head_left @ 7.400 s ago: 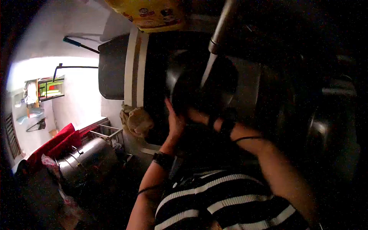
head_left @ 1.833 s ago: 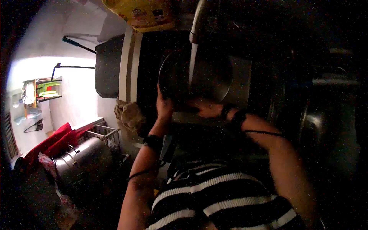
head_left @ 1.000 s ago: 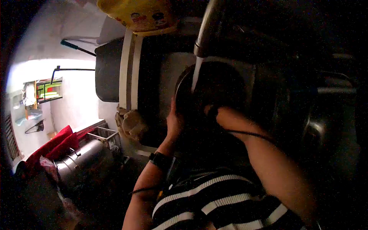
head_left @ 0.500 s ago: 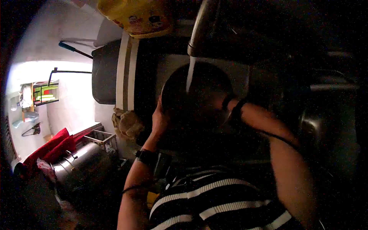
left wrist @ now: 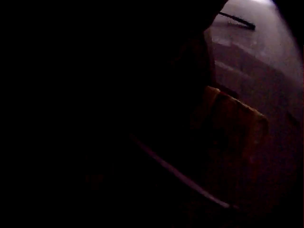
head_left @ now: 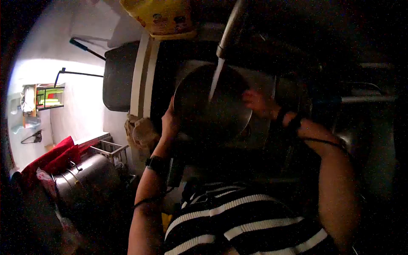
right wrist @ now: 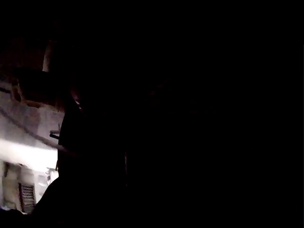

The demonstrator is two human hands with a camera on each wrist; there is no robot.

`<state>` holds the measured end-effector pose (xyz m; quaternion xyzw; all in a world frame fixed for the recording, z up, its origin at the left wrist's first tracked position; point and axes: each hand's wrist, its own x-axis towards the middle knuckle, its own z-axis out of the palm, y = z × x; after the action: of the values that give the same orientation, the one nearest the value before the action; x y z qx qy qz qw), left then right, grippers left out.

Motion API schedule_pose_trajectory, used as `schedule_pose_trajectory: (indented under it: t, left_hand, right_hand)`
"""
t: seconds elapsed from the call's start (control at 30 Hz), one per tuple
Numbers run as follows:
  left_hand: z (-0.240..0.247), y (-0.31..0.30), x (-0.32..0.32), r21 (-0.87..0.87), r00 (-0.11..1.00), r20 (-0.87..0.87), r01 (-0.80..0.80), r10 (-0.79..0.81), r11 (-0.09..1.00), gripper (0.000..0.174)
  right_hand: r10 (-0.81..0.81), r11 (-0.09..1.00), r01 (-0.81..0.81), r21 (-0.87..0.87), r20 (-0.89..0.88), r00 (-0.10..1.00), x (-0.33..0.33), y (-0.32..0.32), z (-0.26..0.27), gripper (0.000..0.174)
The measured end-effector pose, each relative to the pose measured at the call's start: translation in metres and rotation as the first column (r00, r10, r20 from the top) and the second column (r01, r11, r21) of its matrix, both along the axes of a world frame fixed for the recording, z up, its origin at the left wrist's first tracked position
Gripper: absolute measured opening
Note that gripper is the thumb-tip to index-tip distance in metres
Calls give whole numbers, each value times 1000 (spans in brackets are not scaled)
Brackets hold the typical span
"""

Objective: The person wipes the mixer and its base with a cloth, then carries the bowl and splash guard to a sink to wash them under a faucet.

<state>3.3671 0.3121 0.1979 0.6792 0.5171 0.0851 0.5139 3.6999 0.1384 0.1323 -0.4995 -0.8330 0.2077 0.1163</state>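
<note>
A dark, round metal bowl [head_left: 204, 121] sits tilted in the sink [head_left: 265, 80], its thin rim faintly lit. My left hand [head_left: 170, 124] grips its left edge, the fingertips lost in shadow. Beside the right part of the rim is my right hand [head_left: 260, 105], blurred, with loosely bent fingers and nothing visible in them. From the tap [head_left: 229, 34] a stream of water [head_left: 216, 80] falls into the bowl. Both wrist views are nearly black and hide the hands; a pale curved edge [left wrist: 185, 180] crosses the left one.
A bunched beige cloth [head_left: 142, 131] lies at the sink's left edge. Behind stands a yellow bag [head_left: 170, 21]. A grey dustpan-like panel [head_left: 122, 78] is farther left, above a shiny metal cylinder [head_left: 91, 172] and red cloth [head_left: 55, 157]. Dark metalware [head_left: 348, 138] is at right.
My right hand has come out from inside the bowl to the right of its rim. The bowl has shifted slightly left, its inside showing more. My left hand keeps its grip; water still runs.
</note>
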Motion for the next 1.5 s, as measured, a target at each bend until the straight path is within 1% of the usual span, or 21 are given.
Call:
schedule_pose_trajectory:
  t: [0.03, 0.1, 0.2, 0.27, 0.37, 0.43, 0.47, 0.6, 0.73, 0.87, 0.97, 1.03, 1.1, 1.17, 1.2, 1.23, 1.27, 1.3, 1.37, 1.43, 1.5]
  left_hand:
    - [-4, 0, 1, -15, 1000, 17, -10, 10, 1000, 55]
    - [-7, -2, 9, -38, 999, -41, -9, 8, 999, 55]
    - [9, -20, 24, 203, 989, -104, 125, -105, 971, 59]
    - [0, -23, 16, 181, 991, -17, 134, -133, 974, 64]
    - [-9, -28, 10, -114, 997, -60, 49, -56, 992, 70]
    - [-10, -31, 16, -57, 991, -127, 37, -44, 998, 72]
    - [-10, -38, 19, 123, 986, -153, 84, -64, 989, 72]
    - [-9, -31, 9, 228, 996, -41, 81, -74, 970, 72]
    - [4, -41, 16, 178, 998, -57, 27, -17, 984, 72]
    - [-3, -48, 40, 350, 998, 28, -56, 49, 935, 69]
    - [-34, -22, 28, 144, 988, 92, -135, 123, 980, 64]
    - [-94, 21, 4, -23, 968, 181, -172, 174, 985, 60]
    - [-90, 37, 2, -13, 979, 158, -132, 132, 991, 58]
    - [-19, 38, 15, 166, 1000, -22, 3, 0, 986, 56]
    - [-40, 47, 9, -2, 985, -124, -120, 119, 993, 51]
    - [-30, 43, 16, 310, 963, -271, 73, 15, 948, 51]
    - [-9, 29, 29, 555, 900, -435, 288, -23, 781, 52]
    - [8, 10, 39, 589, 873, -477, 402, -100, 701, 47]
    - [32, -38, 56, 416, 740, -539, 649, -402, 637, 38]
    - [31, -83, 69, 208, 521, -570, 840, -636, 501, 29]
    - [34, -94, 84, 95, 430, -577, 880, -694, 465, 22]
  right_hand:
    - [-89, 994, 95, -52, 108, 990, -23, -24, 7, 25]
    - [22, 973, 82, -216, 439, 898, -85, -26, 62, 26]
    - [120, 972, 30, -234, 597, 793, -128, 13, 52, 24]
    - [4, 976, 111, -186, 529, 849, -118, 54, 1, 24]
    - [-353, 907, 400, -132, 280, 893, -94, 89, -64, 24]
    - [-482, 855, 502, -129, 163, 861, -115, 83, -83, 24]
    - [-497, 850, 510, -132, 120, 860, -132, 73, -86, 24]
    - [-377, 909, 388, -149, 99, 921, -130, 51, -70, 24]
    - [-381, 894, 425, -139, 262, 887, -66, 63, -59, 24]
    - [-509, 842, 521, -143, 112, 854, -136, 55, -77, 25]
    - [-462, 876, 459, -149, 14, 887, -179, 55, -71, 25]
    - [-322, 931, 337, -137, 123, 939, -158, 53, -51, 25]
    - [-133, 975, 187, -120, 362, 923, -107, 50, -10, 25]
    - [-3, 992, 63, -105, 492, 871, -58, 45, 35, 25]
    - [-10, 997, 40, -59, 438, 899, -42, 41, 54, 26]
    - [-39, 999, 44, -8, 322, 946, -29, 36, 71, 26]
    - [-55, 998, 47, 44, 199, 978, -16, 35, 96, 26]
    - [-186, 982, 189, -21, 94, 978, -12, 28, 115, 23]
    - [-451, 891, 440, -114, -108, 886, -11, 5, 133, 18]
    - [-635, 751, 656, -79, -358, 684, -6, -20, 114, 14]
    - [-716, 615, 784, -90, -480, 507, -4, -36, 110, 13]
